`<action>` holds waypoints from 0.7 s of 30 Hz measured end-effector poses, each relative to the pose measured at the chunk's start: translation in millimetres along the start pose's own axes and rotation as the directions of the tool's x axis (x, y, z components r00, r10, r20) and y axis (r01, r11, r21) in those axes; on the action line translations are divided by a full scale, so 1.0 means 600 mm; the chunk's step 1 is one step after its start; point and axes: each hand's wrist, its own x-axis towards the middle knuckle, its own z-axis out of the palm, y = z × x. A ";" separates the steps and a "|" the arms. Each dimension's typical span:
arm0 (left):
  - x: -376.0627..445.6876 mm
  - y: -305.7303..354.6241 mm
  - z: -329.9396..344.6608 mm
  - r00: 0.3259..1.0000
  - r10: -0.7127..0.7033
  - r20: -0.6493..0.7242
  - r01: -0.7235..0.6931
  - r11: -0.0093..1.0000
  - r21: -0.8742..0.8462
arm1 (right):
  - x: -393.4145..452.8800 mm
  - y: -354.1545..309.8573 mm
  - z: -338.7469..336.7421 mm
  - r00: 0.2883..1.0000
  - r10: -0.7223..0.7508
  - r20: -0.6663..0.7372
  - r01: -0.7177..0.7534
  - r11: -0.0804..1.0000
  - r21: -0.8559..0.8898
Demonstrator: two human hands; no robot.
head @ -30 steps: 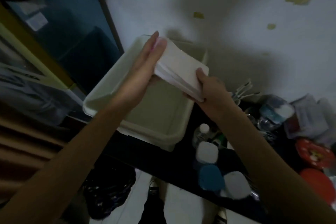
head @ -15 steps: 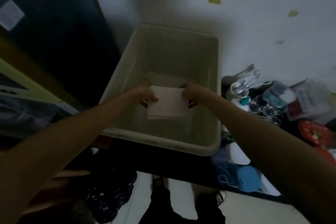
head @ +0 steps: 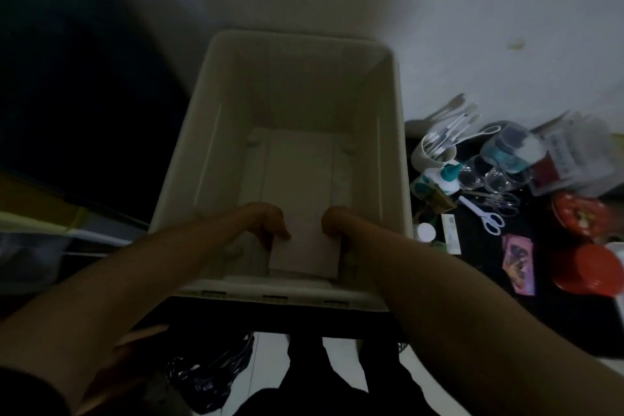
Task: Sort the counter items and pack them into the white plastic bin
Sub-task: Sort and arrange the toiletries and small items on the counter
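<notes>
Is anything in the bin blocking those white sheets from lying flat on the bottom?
Nothing visible does. The white plastic bin holds only the white sheets, low near its front wall, with the left hand and right hand gripping their sides.

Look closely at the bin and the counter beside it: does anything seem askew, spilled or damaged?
Nothing stands out. The white stack lies flat and square in the white bin, held by the left hand and right hand. The counter items are crowded, not spilled.

Home counter, cluttered (scissors (head: 486,214), cup of utensils (head: 435,152))
</notes>
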 end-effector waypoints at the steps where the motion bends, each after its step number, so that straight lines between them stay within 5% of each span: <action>1: -0.004 0.002 0.001 1.000 -0.001 0.021 0.001 0.999 0.034 | 0.002 0.002 0.005 0.999 -0.033 -0.007 0.033 0.999 -0.037; 4: -0.004 0.012 -0.003 0.999 0.036 0.005 -0.037 0.978 0.206 | 0.021 0.006 0.001 0.997 -0.066 -0.037 0.058 0.977 -0.204; 10: 0.007 0.011 0.004 0.961 0.233 -0.146 -0.110 0.812 0.574 | 0.049 0.009 0.001 0.984 -0.147 -0.103 0.114 0.955 -0.274; 21: 0.004 0.004 0.005 0.943 0.324 -0.079 -0.188 0.713 0.676 | 0.041 0.008 -0.002 0.975 -0.213 -0.059 0.161 0.868 -0.470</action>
